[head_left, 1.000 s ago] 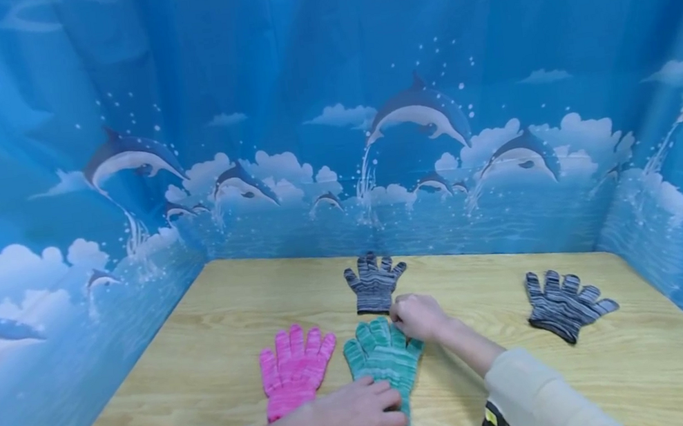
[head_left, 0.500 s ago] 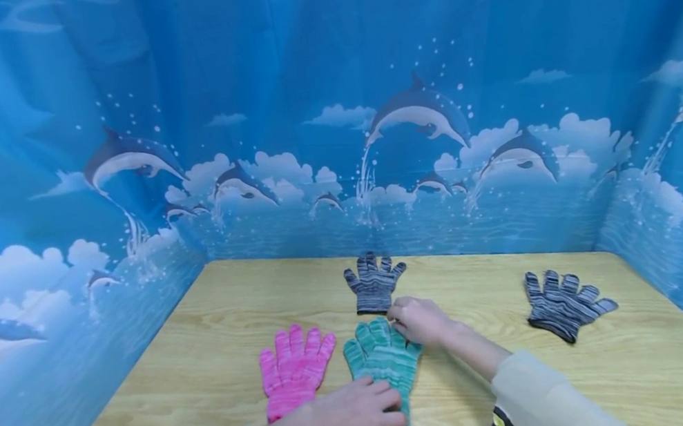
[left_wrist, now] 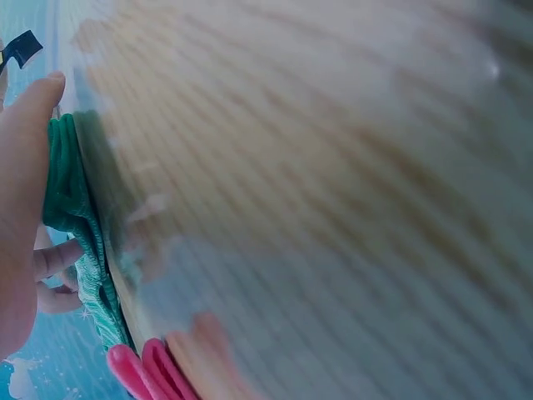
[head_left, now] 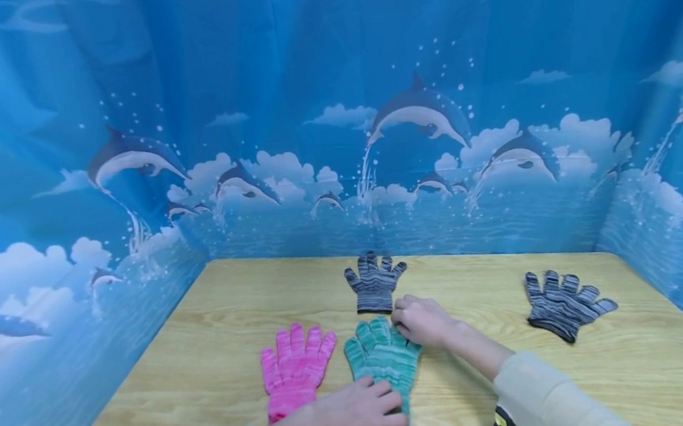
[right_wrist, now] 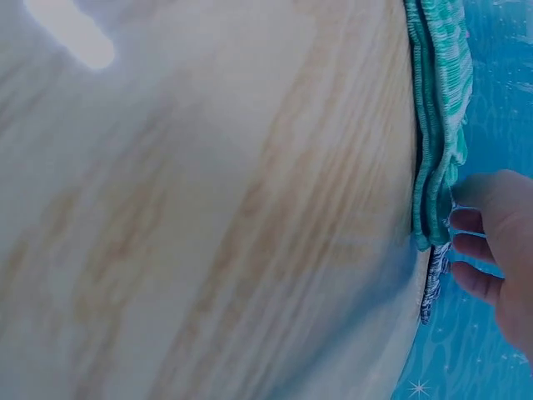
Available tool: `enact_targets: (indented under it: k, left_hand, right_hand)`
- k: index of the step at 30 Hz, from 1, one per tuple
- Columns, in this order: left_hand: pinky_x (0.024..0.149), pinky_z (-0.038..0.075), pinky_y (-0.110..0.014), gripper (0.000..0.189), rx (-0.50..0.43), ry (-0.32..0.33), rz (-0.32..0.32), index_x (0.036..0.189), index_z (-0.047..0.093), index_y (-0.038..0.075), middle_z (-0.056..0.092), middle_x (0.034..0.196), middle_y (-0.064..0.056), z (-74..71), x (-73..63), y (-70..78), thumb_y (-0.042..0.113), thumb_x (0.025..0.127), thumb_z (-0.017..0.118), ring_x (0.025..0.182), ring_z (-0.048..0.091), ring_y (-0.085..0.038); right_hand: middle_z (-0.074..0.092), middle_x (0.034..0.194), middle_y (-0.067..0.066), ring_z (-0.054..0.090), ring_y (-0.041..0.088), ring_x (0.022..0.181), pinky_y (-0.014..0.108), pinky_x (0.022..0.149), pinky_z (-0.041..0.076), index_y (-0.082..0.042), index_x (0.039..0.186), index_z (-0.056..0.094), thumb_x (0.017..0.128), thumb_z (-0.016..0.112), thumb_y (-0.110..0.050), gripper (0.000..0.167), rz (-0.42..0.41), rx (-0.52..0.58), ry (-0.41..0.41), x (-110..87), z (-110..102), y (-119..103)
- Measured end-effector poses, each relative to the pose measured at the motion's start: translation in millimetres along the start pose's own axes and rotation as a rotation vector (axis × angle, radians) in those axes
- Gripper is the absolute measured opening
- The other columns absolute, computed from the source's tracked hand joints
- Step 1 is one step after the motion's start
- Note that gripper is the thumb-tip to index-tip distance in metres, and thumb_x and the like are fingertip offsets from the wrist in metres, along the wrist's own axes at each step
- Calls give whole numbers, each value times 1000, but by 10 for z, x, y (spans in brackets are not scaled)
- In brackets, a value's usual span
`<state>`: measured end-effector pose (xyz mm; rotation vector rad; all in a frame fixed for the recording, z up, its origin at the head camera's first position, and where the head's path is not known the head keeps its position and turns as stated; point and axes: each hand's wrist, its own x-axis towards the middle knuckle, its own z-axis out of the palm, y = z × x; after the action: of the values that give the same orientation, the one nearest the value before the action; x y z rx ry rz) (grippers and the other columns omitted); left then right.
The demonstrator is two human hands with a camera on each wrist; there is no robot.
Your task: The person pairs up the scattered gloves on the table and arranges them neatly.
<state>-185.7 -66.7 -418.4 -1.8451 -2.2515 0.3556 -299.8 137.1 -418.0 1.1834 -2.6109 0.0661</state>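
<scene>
A teal knitted glove [head_left: 386, 357] lies flat on the table, its fingers pointing away from me. Over its cuff rests my left hand [head_left: 360, 419], fingers spread and loosely bent. In the left wrist view the thumb of that hand [left_wrist: 21, 183] stretches along the glove [left_wrist: 67, 187]. My right hand [head_left: 421, 319] pinches the glove's far right side near its fingertips. The right wrist view shows that hand [right_wrist: 508, 242] with bent fingers at the end of the layered teal fabric [right_wrist: 445, 100]. Its grip is partly hidden in the head view.
Left of the teal glove lies a pink glove [head_left: 295, 367], its cuff partly behind my left wrist. One grey-and-black glove [head_left: 374, 286] lies just beyond, another [head_left: 566, 304] to the right. A dolphin-print curtain [head_left: 333, 137] surrounds the wooden table [head_left: 223, 336].
My right hand has shifted slightly, and the right edge of the teal glove has come in a little to the left. The left hand stays in place on the cuff.
</scene>
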Motion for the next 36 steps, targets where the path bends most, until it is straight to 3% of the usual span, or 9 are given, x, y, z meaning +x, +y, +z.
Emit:
enact_targets:
  k: [9,16,24,31,36]
  left_hand:
    - [71,31,-20,33,6,-29,-2,108,51,28,44,104,10,2,0,9,54,94,36,91,39,-6]
    - [73,32,-19,34,-26,-39,-3,111,51,28,45,106,10,4,9,4,53,94,36,93,40,-5]
    - [72,31,-19,33,-27,-47,-6,110,51,28,44,105,10,7,14,-14,53,93,38,93,40,-5]
    - [72,31,-20,33,-15,-37,-8,109,50,28,44,104,10,25,6,-12,55,92,40,93,39,-5]
    - [73,31,-20,34,-19,-35,-6,110,50,28,44,104,10,30,8,-17,55,92,40,93,39,-5]
  right_hand:
    - [63,90,1,60,17,84,32,68,51,-10,94,70,82,68,-14,13,72,152,36,170,-62,-159]
    - [63,94,4,60,22,88,35,66,51,-9,97,69,82,68,-13,16,104,121,-28,280,18,-265]
    - [56,79,0,56,17,74,28,56,46,-9,81,67,81,65,-7,3,150,158,-22,282,18,-247]
    - [52,65,-4,45,9,55,27,49,39,-12,73,57,80,61,-1,14,225,273,13,282,-52,-188]
    - [55,67,0,51,13,60,27,52,43,-9,74,58,84,60,-1,13,172,201,3,281,3,-175]
